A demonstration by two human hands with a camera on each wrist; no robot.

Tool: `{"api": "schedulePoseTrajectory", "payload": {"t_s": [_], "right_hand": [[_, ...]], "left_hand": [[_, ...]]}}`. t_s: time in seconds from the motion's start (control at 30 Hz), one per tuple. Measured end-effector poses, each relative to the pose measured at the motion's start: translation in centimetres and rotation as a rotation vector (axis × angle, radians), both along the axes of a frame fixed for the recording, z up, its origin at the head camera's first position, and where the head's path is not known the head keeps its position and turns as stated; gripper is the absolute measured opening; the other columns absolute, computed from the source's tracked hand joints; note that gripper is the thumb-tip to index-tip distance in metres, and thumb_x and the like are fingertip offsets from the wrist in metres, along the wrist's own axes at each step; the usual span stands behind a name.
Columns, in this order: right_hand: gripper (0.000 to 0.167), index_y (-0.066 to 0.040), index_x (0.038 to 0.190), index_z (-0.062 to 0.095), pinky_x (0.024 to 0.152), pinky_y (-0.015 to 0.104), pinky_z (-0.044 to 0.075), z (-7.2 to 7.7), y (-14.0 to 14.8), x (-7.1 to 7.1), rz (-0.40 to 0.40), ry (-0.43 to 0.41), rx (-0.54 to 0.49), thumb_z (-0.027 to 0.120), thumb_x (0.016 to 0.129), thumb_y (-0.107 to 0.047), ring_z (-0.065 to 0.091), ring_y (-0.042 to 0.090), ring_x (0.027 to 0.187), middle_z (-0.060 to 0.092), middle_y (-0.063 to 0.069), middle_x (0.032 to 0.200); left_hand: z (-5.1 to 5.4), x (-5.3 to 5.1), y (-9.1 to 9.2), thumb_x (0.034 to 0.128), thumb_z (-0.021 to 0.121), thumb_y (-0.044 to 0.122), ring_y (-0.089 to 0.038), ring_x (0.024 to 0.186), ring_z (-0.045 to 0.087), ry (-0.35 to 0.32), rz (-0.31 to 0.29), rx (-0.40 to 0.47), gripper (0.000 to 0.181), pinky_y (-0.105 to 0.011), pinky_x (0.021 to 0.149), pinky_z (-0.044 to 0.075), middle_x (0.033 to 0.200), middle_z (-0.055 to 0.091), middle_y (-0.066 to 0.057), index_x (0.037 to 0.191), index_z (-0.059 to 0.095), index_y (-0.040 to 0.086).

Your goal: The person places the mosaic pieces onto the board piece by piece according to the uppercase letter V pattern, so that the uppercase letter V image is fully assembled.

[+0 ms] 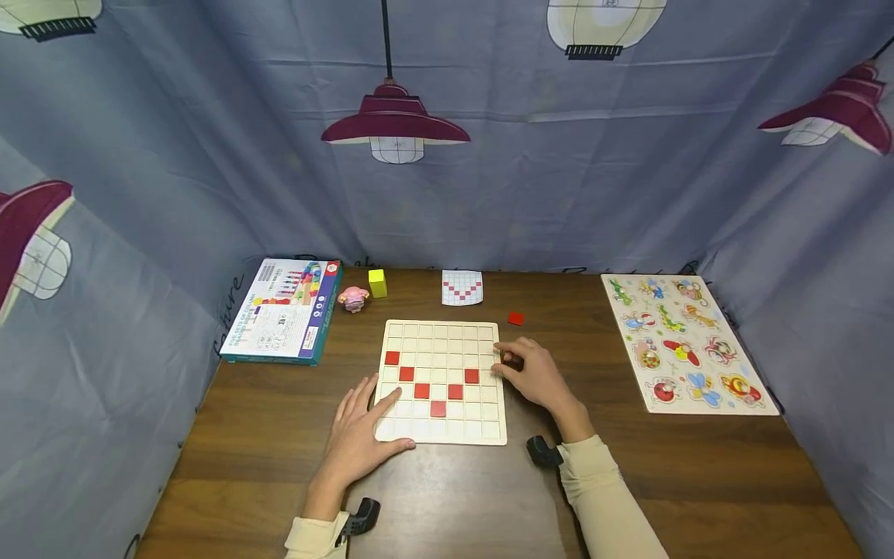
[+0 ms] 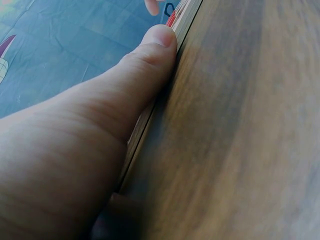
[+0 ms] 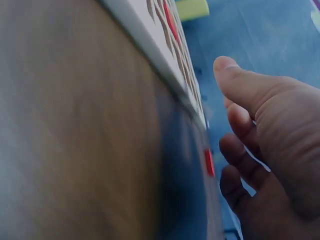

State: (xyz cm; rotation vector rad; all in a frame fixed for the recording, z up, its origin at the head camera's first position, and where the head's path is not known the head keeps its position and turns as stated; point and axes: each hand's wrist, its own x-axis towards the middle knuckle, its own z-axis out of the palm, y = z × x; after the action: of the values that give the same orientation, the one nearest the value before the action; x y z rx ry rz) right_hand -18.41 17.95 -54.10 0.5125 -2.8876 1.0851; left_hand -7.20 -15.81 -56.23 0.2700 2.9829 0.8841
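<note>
A cream grid board lies on the table, with several red square tiles set in its cells in a V shape. My left hand rests spread at the board's lower left corner; its thumb lies along the near edge. At the right edge is my right hand, fingers loosely bent, thumb and forefinger apart. Nothing shows between them in the right wrist view. A loose red tile lies on the table beyond the board's top right corner. Behind the board stands a white pattern card with a red V.
At the left back lies a boxed game, beside a pink figurine and a yellow block. A picture puzzle board lies at the right. A grey curtain hangs behind the table.
</note>
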Motion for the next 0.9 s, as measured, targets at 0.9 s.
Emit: {"api": "schedulePoseTrajectory", "payload": {"t_s": [0.9], "right_hand": [[0.061,-0.009,0.142,0.059,0.094,0.048,0.048,-0.8,4.6,-8.4,-0.1,-0.158,0.096,0.079,0.09,-0.035,0.056,0.03,0.104,0.062,0.014,0.121]], "left_hand": [[0.1,-0.2,0.0,0.0706,0.079,0.072,-0.034,0.158,0.018,-0.027,0.009,0.016,0.092,-0.059,0.127,0.012,0.17,0.024,-0.01,0.15,0.052,0.033]]}}
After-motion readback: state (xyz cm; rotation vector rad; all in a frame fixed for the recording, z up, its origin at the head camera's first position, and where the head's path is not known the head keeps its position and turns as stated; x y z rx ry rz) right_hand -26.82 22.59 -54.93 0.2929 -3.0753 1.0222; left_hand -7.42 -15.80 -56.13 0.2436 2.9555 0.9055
